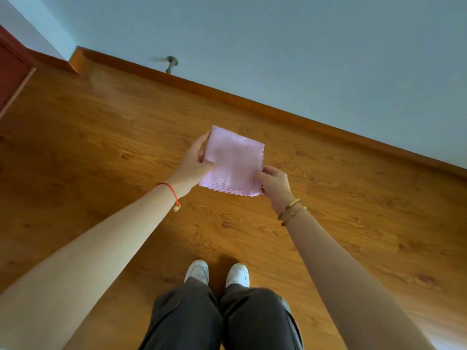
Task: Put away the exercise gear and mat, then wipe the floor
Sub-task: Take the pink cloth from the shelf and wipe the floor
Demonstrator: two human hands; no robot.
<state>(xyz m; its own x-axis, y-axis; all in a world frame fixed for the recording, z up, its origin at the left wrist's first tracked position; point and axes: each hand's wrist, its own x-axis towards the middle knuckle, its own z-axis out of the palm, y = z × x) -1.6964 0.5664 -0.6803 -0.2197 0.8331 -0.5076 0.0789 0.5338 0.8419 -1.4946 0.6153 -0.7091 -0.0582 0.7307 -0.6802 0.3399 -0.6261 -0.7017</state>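
A folded pink cloth point(233, 160) with zigzag edges is held flat in the air above the wooden floor point(101, 137). My left hand point(194, 165) grips its left edge, thumb on top and fingers underneath. My right hand point(274, 181) pinches its lower right corner. Both arms reach forward from the bottom of the view. No mat or exercise gear is in sight.
A pale blue wall point(303, 46) with a wooden skirting board point(252, 101) runs diagonally behind the cloth. A small grey door stop point(171, 63) sticks out of the wall near the skirting. Dark red furniture point(12, 69) stands at far left. My white shoes point(217, 274) are below.
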